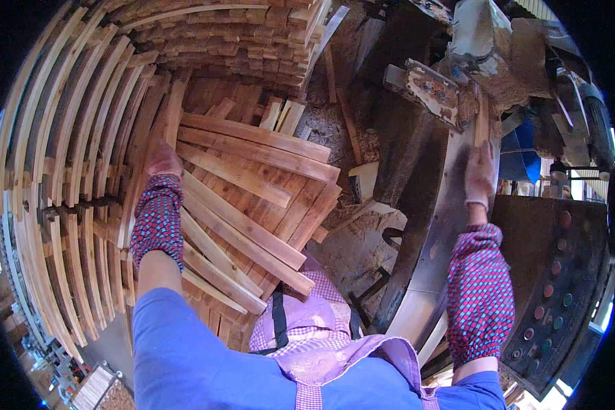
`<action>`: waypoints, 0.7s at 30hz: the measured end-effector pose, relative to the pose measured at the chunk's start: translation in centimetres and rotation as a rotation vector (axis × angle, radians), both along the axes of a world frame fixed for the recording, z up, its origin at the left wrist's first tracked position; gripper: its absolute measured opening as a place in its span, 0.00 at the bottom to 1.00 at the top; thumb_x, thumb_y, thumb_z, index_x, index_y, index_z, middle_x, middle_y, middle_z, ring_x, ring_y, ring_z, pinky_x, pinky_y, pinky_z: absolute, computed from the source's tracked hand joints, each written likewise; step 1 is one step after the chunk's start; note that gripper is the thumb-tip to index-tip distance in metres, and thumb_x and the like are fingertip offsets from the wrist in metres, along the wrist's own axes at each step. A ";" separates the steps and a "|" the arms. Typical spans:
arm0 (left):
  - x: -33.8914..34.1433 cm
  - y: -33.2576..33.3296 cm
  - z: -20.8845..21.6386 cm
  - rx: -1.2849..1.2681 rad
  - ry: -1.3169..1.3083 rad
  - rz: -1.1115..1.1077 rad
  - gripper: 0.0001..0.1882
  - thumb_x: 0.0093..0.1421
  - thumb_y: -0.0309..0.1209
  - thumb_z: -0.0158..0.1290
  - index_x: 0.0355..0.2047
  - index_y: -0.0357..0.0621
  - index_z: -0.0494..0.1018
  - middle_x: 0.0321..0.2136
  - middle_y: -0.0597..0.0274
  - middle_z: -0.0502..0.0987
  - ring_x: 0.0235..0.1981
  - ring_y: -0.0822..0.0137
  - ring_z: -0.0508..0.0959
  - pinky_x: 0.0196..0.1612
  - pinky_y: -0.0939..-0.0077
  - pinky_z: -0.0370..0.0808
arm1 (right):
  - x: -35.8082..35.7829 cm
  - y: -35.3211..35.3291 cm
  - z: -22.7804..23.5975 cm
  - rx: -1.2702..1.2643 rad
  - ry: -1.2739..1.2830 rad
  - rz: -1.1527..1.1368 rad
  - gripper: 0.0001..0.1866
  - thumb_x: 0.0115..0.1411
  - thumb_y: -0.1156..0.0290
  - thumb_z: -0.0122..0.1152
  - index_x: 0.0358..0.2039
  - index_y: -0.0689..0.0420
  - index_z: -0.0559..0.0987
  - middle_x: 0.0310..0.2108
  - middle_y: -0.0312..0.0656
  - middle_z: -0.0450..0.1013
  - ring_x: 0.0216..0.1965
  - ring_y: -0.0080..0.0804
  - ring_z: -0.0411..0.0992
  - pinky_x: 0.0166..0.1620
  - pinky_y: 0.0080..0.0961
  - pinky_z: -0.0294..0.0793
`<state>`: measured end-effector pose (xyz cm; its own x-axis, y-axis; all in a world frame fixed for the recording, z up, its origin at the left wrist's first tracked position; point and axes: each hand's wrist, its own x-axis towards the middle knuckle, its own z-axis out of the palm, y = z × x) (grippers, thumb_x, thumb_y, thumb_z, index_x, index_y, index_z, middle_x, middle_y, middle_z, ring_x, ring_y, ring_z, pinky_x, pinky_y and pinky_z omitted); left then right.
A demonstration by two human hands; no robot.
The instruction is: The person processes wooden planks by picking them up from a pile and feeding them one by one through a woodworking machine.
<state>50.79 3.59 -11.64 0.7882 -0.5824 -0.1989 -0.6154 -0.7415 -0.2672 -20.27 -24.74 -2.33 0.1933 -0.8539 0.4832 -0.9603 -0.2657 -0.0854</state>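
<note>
Pale timber fills the left side: loose strips (253,140) fan out over a broad pile of boards, beside a rack-like stack of curved-looking lengths (75,123) and a tight stack (239,44) beyond. On the right, one wooden strip (482,113) lies at the dusty machine (482,41), beyond its metal bed (451,198). Judging by this, work is under way on that single piece, with many loose strips left; which stacks are finished cannot be told. The right hand (480,174) reaches forward, fingers at the strip's near end; the left hand (164,160) is at the end of a board (174,109). Whether either grips is unclear. No container clearly holds the timber; something blue (521,150) beside the machine may be a bag or sheet.
</note>
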 end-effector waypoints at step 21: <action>-3.4 4.3 9.9 -0.197 0.573 0.202 0.30 0.54 0.48 0.60 0.48 0.35 0.75 0.45 0.42 0.79 0.47 0.51 0.80 0.50 0.60 0.75 | 13.6 29.1 3.1 0.733 -0.648 0.405 0.20 0.61 0.75 0.58 0.54 0.60 0.76 0.57 0.52 0.71 0.58 0.43 0.70 0.61 0.31 0.66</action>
